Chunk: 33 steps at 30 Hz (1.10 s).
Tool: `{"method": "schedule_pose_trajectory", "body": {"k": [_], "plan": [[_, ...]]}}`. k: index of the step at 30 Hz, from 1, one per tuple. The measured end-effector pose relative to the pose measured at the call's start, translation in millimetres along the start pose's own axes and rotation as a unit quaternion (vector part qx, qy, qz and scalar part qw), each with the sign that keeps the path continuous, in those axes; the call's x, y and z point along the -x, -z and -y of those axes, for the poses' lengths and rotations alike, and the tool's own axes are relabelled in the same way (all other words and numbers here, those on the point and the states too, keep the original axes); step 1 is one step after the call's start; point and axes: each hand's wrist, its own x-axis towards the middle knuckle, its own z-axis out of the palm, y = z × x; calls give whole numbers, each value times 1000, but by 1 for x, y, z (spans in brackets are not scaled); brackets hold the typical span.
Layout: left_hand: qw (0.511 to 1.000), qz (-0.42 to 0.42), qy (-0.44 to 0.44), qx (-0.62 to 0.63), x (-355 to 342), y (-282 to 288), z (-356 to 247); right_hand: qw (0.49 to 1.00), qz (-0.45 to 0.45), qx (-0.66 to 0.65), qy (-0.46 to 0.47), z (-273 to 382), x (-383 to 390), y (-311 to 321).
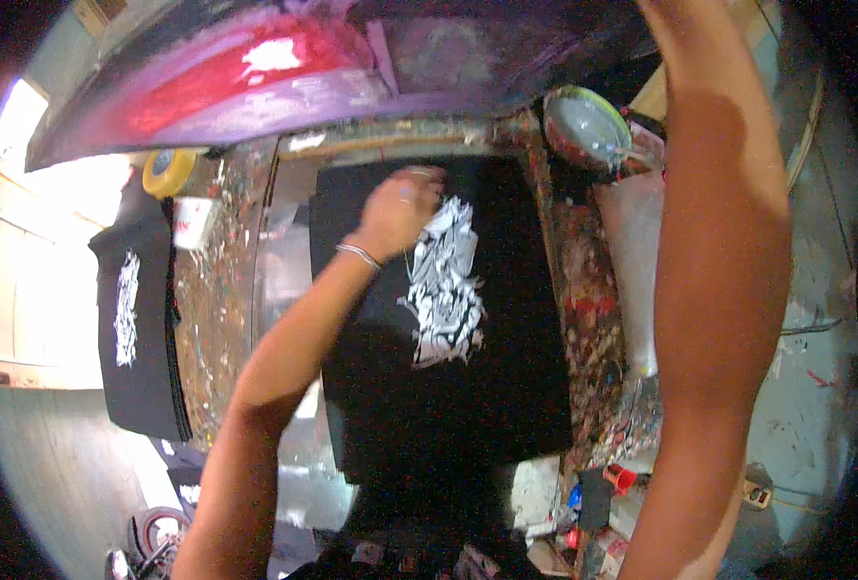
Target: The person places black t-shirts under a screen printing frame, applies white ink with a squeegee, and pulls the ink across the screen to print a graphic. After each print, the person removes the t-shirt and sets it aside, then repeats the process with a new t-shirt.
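A black fabric piece [448, 406] lies flat on the work table in front of me, with a jagged white-and-black print [445, 290] down its middle. My left hand [405, 208] is over the upper part of the fabric, beside the top of the print. Its fingers are smeared by motion, so I cannot see whether they pinch anything. A bracelet circles the left wrist. Up past the top edge goes my right arm [724, 242], its hand out of view. Along the top a printing screen [284, 82], stained purple and red, is tilted up beyond the fabric.
On the left lies a stack of black fabric [144, 387] bearing the same white print. Near it are a yellow tape roll [168, 174] and a white container [195, 222]. A bowl of greyish paint [588, 126] stands at the upper right. The table [583, 290] is paint-crusted.
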Motion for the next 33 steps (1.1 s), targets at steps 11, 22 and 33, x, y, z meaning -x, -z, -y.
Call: {"method": "schedule_pose_trajectory", "body": {"k": [11, 22, 33], "plan": [[981, 109, 46, -151, -38, 58, 91, 991, -38, -126, 3, -32, -22, -11], [989, -50, 33, -138, 169, 274, -21, 995, -7, -83, -52, -10, -2, 33], [861, -169, 191, -441, 419, 460, 119, 997, -18, -56, -58, 10, 24, 48]]}}
